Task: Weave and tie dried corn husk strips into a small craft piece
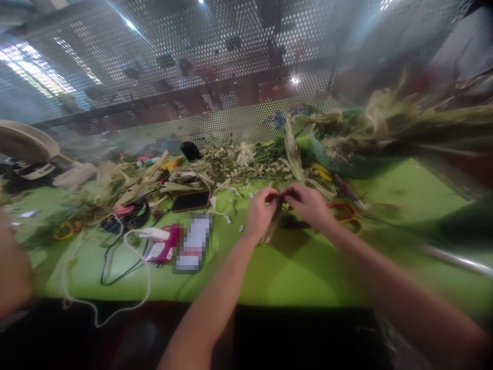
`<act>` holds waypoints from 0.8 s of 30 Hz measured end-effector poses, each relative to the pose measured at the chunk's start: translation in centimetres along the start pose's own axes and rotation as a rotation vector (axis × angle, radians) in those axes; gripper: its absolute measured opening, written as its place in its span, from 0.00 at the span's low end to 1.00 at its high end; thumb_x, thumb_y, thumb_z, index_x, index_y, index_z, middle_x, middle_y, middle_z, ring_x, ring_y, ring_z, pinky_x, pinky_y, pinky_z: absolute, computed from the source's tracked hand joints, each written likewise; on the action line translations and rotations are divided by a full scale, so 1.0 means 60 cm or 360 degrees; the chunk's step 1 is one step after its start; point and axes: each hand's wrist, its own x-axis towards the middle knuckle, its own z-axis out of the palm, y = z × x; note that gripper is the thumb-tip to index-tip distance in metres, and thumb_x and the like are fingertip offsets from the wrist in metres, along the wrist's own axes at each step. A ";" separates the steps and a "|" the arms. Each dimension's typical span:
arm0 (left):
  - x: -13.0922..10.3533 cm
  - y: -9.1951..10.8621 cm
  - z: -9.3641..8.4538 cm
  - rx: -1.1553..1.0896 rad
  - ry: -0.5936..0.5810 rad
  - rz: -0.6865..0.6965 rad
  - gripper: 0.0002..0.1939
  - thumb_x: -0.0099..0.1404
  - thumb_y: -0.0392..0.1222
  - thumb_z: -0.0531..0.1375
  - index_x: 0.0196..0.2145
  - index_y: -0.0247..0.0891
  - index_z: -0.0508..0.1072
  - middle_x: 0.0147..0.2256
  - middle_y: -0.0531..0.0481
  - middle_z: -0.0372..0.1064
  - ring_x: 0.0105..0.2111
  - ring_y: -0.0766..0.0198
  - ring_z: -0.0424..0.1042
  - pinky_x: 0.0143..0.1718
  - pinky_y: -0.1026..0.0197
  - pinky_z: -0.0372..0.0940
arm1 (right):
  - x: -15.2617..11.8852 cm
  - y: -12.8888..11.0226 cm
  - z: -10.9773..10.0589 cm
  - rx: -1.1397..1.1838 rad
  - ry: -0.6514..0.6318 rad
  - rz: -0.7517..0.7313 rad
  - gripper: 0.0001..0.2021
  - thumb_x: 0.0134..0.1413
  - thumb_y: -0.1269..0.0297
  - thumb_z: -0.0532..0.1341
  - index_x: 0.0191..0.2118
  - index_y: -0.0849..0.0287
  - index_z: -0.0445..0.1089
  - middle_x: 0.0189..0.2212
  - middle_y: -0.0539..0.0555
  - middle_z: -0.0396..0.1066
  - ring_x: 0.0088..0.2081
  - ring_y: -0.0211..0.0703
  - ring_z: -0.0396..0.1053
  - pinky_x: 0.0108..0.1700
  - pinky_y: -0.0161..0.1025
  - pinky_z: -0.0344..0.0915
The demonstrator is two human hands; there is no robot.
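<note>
Over the green table (277, 277), my left hand (262, 211) and my right hand (307, 203) meet, fingertips close together. Both are closed in a pinch on a small bunch of dry husk (271, 229), whose pale strips hang below my left hand. A dark part of it lies between the fingertips, too blurred to make out. Red-handled scissors (342, 209) lie just right of my right hand, partly hidden by it.
Dried husks (192, 177) and scraps are heaped along the back. A dark phone (190, 201), a blurred-out phone-like object (193, 243), a magenta power strip (164, 246) and cables lie left. A teal basket (342, 159) with husks stands back right. Another person's arm (13, 267) shows far left.
</note>
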 end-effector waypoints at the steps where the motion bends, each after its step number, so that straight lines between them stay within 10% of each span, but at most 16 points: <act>1: 0.000 -0.001 0.000 -0.0022 0.0006 0.0012 0.07 0.61 0.30 0.58 0.35 0.38 0.73 0.34 0.50 0.73 0.36 0.65 0.72 0.42 0.61 0.67 | 0.001 0.005 0.002 0.0082 -0.0002 0.0006 0.09 0.55 0.69 0.59 0.40 0.56 0.74 0.30 0.50 0.76 0.30 0.39 0.71 0.34 0.35 0.64; 24: -0.001 0.001 0.005 -0.0166 0.0054 -0.0178 0.03 0.60 0.33 0.61 0.33 0.38 0.74 0.33 0.49 0.73 0.35 0.64 0.72 0.41 0.60 0.67 | -0.006 -0.018 -0.012 0.0039 0.0119 0.0006 0.07 0.54 0.67 0.59 0.37 0.57 0.73 0.28 0.50 0.74 0.29 0.39 0.70 0.33 0.35 0.63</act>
